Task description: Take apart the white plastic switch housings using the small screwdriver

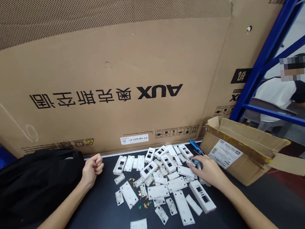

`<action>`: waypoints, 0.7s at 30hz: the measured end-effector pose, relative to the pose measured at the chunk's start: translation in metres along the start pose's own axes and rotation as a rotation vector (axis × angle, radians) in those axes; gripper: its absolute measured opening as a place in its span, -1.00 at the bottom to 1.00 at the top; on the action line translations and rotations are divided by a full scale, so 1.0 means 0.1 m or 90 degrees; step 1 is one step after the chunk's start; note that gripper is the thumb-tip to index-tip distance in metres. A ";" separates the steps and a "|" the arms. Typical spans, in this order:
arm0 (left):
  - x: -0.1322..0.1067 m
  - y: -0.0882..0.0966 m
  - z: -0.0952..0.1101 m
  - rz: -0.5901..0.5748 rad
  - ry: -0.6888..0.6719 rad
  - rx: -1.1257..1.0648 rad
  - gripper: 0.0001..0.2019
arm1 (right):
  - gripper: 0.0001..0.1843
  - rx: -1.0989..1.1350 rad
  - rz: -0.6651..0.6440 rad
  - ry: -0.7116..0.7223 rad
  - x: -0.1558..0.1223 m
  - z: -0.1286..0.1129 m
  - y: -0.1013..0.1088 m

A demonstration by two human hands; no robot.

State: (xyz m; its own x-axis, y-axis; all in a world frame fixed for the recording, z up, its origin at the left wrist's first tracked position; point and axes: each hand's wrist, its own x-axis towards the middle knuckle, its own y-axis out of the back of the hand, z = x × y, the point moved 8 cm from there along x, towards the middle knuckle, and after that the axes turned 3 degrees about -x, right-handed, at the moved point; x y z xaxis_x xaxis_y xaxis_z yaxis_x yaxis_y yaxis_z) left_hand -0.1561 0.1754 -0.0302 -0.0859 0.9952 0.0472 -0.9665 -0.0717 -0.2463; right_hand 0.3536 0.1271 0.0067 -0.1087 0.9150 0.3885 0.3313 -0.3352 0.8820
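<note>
dozens of white plastic parts (157,191) spread on the dark desk (98,222), windowed housings (202,196) and flat covers (184,208) mixed. right hand (206,168) at the pile's right edge, fingers bent round a small bluish item (198,163); cannot tell whether gripped or only touched. blue tool (196,147) just beyond, near the carton (249,163). left hand (92,169) clenched, well apart to the left, nothing showing in it. my judgement on handling: light pinch, wrist clear of the housings, lift straight up so neighbours don't slide. brass-coloured bits (146,203) could scatter; no sweeping.
</note>
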 end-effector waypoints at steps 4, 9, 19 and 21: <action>0.01 0.03 -0.03 -0.007 -0.002 -0.015 -0.80 | -0.69 0.007 0.021 0.004 0.01 -0.03 0.02; 0.05 0.12 -0.12 -0.020 -0.007 -0.040 -0.73 | -0.73 0.016 0.072 0.019 0.01 -0.11 0.13; 0.18 0.28 -0.38 -0.021 0.026 -0.022 -0.70 | -0.76 0.002 0.219 0.058 -0.07 -0.33 0.37; 0.18 0.25 -0.38 -0.017 0.026 -0.012 -0.67 | -0.77 -0.005 0.243 0.069 -0.08 -0.40 0.41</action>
State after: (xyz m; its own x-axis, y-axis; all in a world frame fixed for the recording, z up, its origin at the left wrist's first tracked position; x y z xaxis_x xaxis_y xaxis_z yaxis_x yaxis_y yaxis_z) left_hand -0.1730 0.1943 -0.0725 -0.0507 0.9986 0.0149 -0.9636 -0.0450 -0.2634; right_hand 0.3308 0.0974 0.0499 -0.0783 0.6955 0.7143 0.3595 -0.6486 0.6709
